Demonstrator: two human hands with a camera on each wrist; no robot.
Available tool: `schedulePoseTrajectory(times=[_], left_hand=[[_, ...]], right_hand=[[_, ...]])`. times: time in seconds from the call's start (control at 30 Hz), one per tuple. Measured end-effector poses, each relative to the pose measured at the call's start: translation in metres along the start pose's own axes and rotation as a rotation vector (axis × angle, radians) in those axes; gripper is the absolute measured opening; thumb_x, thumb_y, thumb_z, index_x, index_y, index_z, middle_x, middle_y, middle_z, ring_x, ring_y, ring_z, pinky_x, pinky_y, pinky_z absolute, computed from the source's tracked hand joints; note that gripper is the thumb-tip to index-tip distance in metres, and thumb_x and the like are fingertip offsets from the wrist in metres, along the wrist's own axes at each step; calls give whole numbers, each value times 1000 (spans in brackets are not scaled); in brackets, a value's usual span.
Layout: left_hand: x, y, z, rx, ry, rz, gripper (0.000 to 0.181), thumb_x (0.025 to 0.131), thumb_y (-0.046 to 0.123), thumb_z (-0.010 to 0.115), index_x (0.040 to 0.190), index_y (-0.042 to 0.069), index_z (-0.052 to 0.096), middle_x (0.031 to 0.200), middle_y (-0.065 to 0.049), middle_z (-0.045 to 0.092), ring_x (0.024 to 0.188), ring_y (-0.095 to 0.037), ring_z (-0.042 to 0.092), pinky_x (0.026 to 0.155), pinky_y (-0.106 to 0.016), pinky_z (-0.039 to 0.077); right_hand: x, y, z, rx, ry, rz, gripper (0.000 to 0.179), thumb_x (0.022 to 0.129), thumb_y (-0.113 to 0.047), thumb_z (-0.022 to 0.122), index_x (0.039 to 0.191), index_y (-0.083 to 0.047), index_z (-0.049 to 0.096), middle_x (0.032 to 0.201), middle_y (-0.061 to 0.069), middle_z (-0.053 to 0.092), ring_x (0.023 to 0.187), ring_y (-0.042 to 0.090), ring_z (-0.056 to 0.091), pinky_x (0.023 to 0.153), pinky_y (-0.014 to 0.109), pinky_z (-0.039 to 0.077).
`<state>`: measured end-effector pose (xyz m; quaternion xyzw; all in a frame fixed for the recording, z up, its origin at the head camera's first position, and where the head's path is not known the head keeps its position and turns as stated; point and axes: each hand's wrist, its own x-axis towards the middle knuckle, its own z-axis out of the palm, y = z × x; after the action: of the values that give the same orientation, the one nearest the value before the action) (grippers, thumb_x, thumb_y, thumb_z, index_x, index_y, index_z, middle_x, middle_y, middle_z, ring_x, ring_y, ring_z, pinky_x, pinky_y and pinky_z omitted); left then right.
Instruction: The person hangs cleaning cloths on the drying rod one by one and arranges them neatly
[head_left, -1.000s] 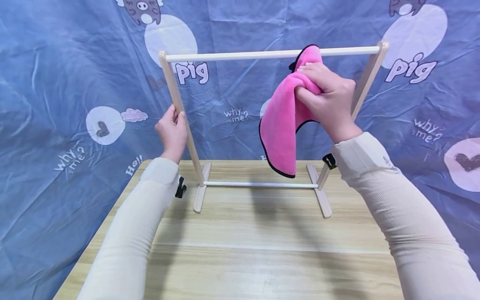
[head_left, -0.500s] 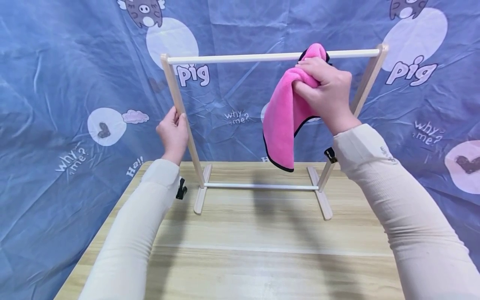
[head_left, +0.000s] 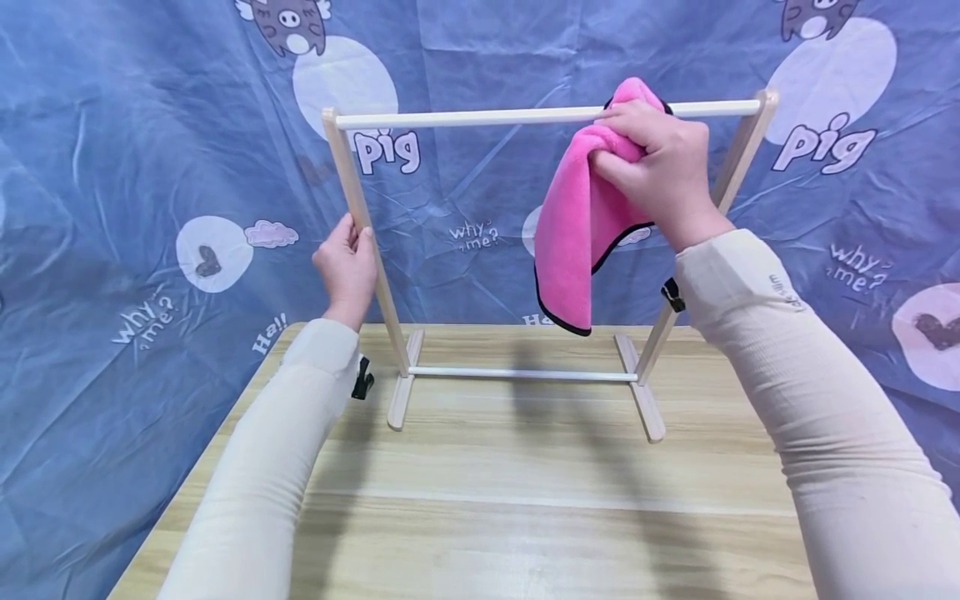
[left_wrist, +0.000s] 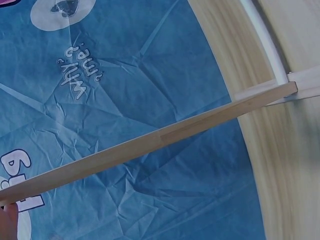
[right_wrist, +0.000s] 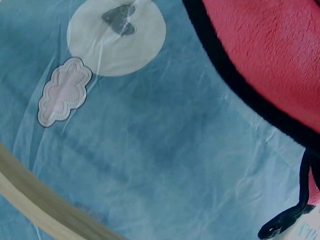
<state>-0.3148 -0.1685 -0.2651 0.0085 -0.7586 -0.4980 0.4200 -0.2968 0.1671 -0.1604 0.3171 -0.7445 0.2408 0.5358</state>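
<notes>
A pink plush cloth with black edging (head_left: 564, 233) hangs from my right hand (head_left: 660, 171), which grips it bunched between thumb and fingers at the top bar (head_left: 465, 117) of a wooden rack. Its upper end pokes above the bar; the lower part drapes in front. In the right wrist view, the cloth (right_wrist: 280, 55) fills the upper right, and a black cord loop (right_wrist: 303, 185) dangles under its edge. My left hand (head_left: 347, 268) pinches the rack's left upright (head_left: 367, 221). At the left wrist view's edge, only a bit of that hand (left_wrist: 8, 222) shows, at the upright (left_wrist: 150, 144).
The rack stands on two flat feet (head_left: 648, 410) joined by a white lower bar (head_left: 525, 374), near the back edge of a light wood table (head_left: 480, 467). A blue printed curtain (head_left: 480, 275) hangs close behind. The right upright (head_left: 738, 167) runs beside my right hand.
My right hand has shifted slightly up, raising the cloth's lower corner. The cloth's upper end now sticks up higher over the bar and further right. My left hand stays on the upright.
</notes>
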Motion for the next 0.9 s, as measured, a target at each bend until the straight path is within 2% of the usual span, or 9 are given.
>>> schedulePoseTrajectory(times=[0.13, 0.23, 0.37, 0.4, 0.6, 0.73, 0.9], left_hand=[[-1, 0, 0, -6, -4, 0, 27, 85, 5, 56, 111, 3, 64, 104, -13, 67, 90, -16, 65, 78, -18, 53], [-1, 1, 0, -8, -5, 1, 26, 85, 5, 56, 110, 3, 64, 103, -13, 67, 90, -15, 65, 77, -18, 53], [-1, 1, 0, -1, -6, 3, 26, 85, 4, 55, 109, 3, 65, 103, -12, 67, 89, -16, 66, 77, -18, 53], [-1, 1, -1, 3, -6, 6, 26, 85, 4, 56, 109, 3, 65, 102, -12, 68, 88, -16, 66, 77, -19, 54], [-1, 2, 0, 5, -19, 10, 25, 85, 4, 55, 108, 2, 65, 102, -11, 68, 87, -15, 66, 76, -20, 54], [0, 1, 0, 0, -16, 6, 25, 84, 3, 55, 107, 3, 66, 102, -11, 68, 87, -15, 66, 76, -20, 54], [1, 1, 0, -4, -14, 0, 26, 84, 3, 55, 108, 3, 65, 103, -11, 67, 89, -16, 66, 77, -19, 54]], right_hand=[[3, 3, -4, -6, -18, 12, 17, 78, -16, 62, 86, -6, 72, 83, 11, 69, 73, -9, 48, 63, 1, 32], [6, 3, -7, 1, -37, 63, 17, 77, -17, 64, 89, -8, 73, 83, 9, 70, 70, -14, 44, 62, 2, 32], [10, 3, -11, 44, -67, 138, 18, 76, -18, 66, 91, -12, 74, 84, 7, 70, 69, -12, 45, 61, 5, 34], [11, 4, -12, 50, -78, 157, 19, 76, -19, 66, 91, -12, 74, 83, 2, 70, 68, -11, 46, 60, 6, 34], [20, 10, -18, 126, -166, 355, 19, 74, -24, 68, 89, -14, 74, 67, -27, 54, 60, 1, 44, 52, 16, 31], [32, 11, -24, 198, -234, 485, 18, 71, -22, 70, 88, -19, 74, 65, -26, 57, 60, 3, 44, 51, 18, 31], [44, 13, -29, 265, -307, 572, 20, 69, -18, 72, 89, -21, 74, 67, -25, 61, 64, 2, 46, 54, 16, 34]])
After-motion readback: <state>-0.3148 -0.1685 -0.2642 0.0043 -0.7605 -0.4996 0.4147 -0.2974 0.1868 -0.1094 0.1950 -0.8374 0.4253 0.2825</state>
